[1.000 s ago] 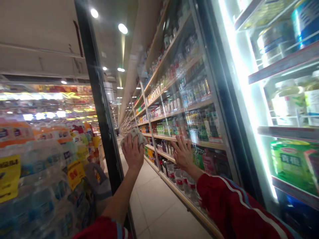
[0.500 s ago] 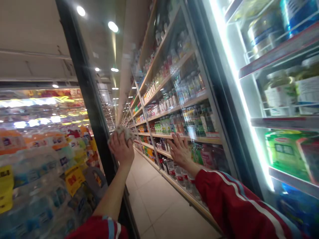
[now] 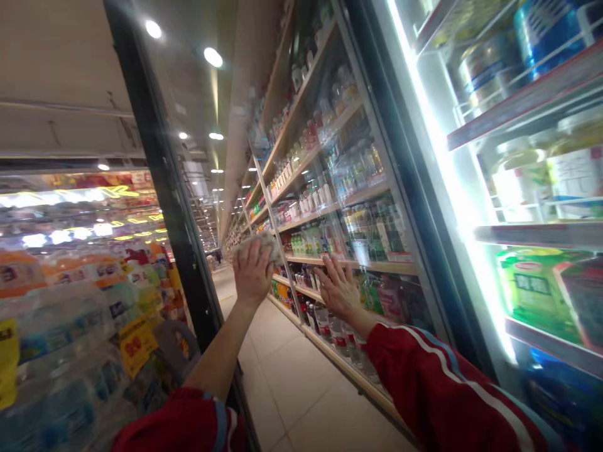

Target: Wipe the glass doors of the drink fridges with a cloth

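Observation:
A glass fridge door (image 3: 301, 157) in a dark frame stands swung open in front of me. My left hand (image 3: 253, 273) presses a crumpled, pale grey cloth (image 3: 273, 246) against the glass, fingers laid over it, left of the door's middle. To its right, my right hand (image 3: 338, 289) holds nothing; its fingers are spread and appear to rest on the pane. Both arms wear red sleeves with white and blue stripes. The part of the cloth under my palm is hidden.
On the right is a lit fridge interior (image 3: 527, 235) with bottles and a green pack (image 3: 530, 282). At the left stand stacked packs of bottled drinks (image 3: 70, 339) with yellow price signs (image 3: 136, 342). Shelves of bottles and a tiled floor (image 3: 301, 402) show in the glass.
My left hand has slid the cloth to the right across the glass, away from the dark frame edge. My right hand has stayed nearly in place.

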Motion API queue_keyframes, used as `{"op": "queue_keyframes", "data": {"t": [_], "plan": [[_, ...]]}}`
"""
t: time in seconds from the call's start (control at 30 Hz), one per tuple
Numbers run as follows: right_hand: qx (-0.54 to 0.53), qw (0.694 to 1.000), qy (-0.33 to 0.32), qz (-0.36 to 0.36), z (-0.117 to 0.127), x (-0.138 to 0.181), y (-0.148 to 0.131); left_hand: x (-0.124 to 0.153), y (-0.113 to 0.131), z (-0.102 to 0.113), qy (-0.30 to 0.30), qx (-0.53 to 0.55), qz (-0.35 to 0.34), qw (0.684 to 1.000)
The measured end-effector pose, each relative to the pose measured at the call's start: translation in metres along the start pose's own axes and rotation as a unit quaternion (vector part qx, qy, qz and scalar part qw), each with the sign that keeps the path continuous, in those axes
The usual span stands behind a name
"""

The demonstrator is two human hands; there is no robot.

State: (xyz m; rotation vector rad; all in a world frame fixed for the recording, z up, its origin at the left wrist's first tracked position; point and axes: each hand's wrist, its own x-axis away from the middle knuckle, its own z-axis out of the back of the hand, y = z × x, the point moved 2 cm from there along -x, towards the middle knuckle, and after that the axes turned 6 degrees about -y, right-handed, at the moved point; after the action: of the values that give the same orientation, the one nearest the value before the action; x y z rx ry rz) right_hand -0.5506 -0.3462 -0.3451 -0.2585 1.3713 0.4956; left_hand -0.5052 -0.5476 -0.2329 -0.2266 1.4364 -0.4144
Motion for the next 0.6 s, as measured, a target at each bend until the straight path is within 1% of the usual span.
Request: {"op": "queue_keyframes", "data": {"t": [0.07,0.1,0.13,0.17,0.27,0.3,0.37,0.43,0.53,0.57,0.6], "plan": [[-0.001,1.000,0.001,-0.001,-0.001,0.000,0.000,-0.007,-0.012,0.004,0.049,-0.014,0.085,0.995],[-0.002,1.000,0.001,-0.002,-0.002,0.000,0.000,-0.010,-0.012,0.004,0.060,-0.017,0.107,0.992],[-0.003,1.000,0.000,-0.003,-0.002,0.000,0.000,-0.014,-0.008,0.002,0.058,-0.017,0.104,0.993],[-0.004,1.000,-0.001,-0.004,-0.002,0.000,0.000,-0.016,0.000,-0.001,0.044,-0.017,0.079,0.996],[-0.005,1.000,0.008,-0.002,-0.002,0.000,0.001,-0.019,0.033,-0.012,-0.013,-0.014,-0.044,0.999],[-0.005,1.000,0.012,0.000,-0.002,0.000,0.001,-0.019,0.042,-0.015,-0.025,-0.013,-0.073,0.997],[-0.005,1.000,0.018,0.005,-0.002,0.001,0.001,-0.017,0.050,-0.018,-0.036,-0.009,-0.100,0.994],[-0.007,1.000,0.021,0.006,-0.002,0.001,0.002,-0.016,0.044,-0.018,-0.027,-0.002,-0.087,0.996],[-0.012,1.000,0.015,0.005,-0.003,0.001,0.002,-0.015,0.026,-0.014,0.022,0.004,-0.013,1.000],[-0.014,1.000,0.012,0.004,-0.004,0.001,0.002,-0.014,0.023,-0.014,0.034,0.004,0.004,0.999],[-0.017,1.000,0.011,0.004,-0.004,0.001,0.002,-0.013,0.023,-0.014,0.037,0.005,0.006,0.999]]}}
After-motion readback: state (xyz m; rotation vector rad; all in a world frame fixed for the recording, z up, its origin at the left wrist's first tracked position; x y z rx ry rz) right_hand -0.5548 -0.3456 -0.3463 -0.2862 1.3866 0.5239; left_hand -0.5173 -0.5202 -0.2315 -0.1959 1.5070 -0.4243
